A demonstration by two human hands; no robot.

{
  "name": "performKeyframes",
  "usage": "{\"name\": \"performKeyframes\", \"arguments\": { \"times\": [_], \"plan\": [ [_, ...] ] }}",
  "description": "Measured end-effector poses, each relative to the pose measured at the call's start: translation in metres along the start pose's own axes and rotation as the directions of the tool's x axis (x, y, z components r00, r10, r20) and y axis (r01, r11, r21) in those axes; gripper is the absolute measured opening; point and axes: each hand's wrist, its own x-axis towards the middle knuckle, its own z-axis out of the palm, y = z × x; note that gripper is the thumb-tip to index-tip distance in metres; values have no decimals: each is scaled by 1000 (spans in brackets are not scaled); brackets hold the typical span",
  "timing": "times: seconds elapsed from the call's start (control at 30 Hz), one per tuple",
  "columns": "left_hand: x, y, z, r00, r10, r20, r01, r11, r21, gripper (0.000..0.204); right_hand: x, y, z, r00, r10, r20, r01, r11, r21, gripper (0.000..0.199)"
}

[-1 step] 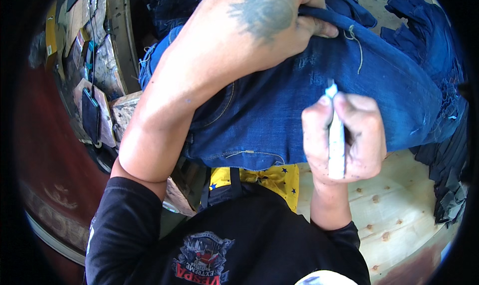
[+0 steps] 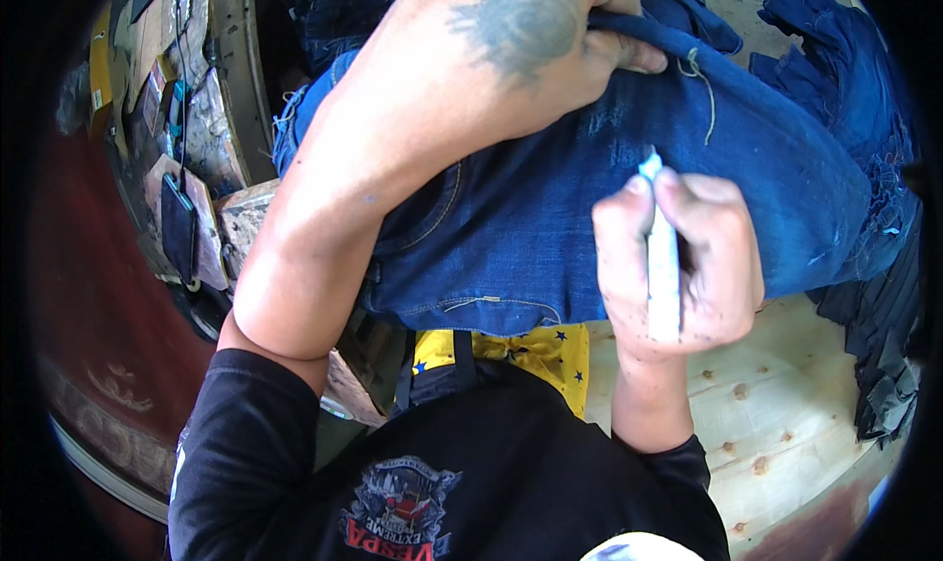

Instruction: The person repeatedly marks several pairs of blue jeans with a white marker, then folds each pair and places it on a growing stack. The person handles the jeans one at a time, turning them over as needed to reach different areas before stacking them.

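Dark blue denim trousers (image 2: 511, 237) lie spread across in front of me. My left hand (image 2: 535, 45) is at the far side, its fingers closed on a folded edge of the denim. In my right fist I hold a slim, pale, stick-like tool (image 2: 664, 276), with its light blue end and small thin tip pointing away from me. My right hand (image 2: 683, 256) is over the nearer part of the trousers. The tip is beside small, pale scuffed patches (image 2: 625, 153); I cannot tell whether it touches the cloth. A loose thread (image 2: 704, 89) hangs near the fold.
More blue denim (image 2: 825, 80) is heaped at the far right, with dark cloth (image 2: 869, 335) below it. A pale wooden board (image 2: 776, 394) lies at the lower right. On the left, a cluttered worn surface bears a dark phone-like device (image 2: 179, 227) with a cable.
My right hand and the pale tool have shifted very slightly away from me, toward the scuffed patches. My left hand keeps its hold.
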Motion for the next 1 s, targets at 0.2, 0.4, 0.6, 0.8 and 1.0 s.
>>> {"name": "performKeyframes", "arguments": {
  "times": [0.2, 0.4, 0.6, 0.8, 1.0],
  "plan": [
    [-4, -7, 5, 999, 34, -39, -31, 997, 78, 22, -3, -2, 2, 1000, 9, -6, -9, 998, 62, 15],
    [-3, -13, 7, 977, 97, -189, -100, 995, -5, 18, -5, -4, 4, 997, 61, 42, -62, 998, 12, 16],
    [-5, -5, 1, 1000, -7, -17, 7, 1000, -3, 21, -6, -3, 3, 994, 102, 41, -100, 994, -46, 18],
    [-2, 8, -1, 1000, 9, -23, -9, 1000, -8, 24, -7, -1, -1, 996, 82, -30, -81, 996, 29, 19],
    [2, 3, 2, 999, -33, -1, 33, 997, -68, 23, -7, -2, -4, 998, 67, -1, -66, 996, 66, 19]
  ]
}}
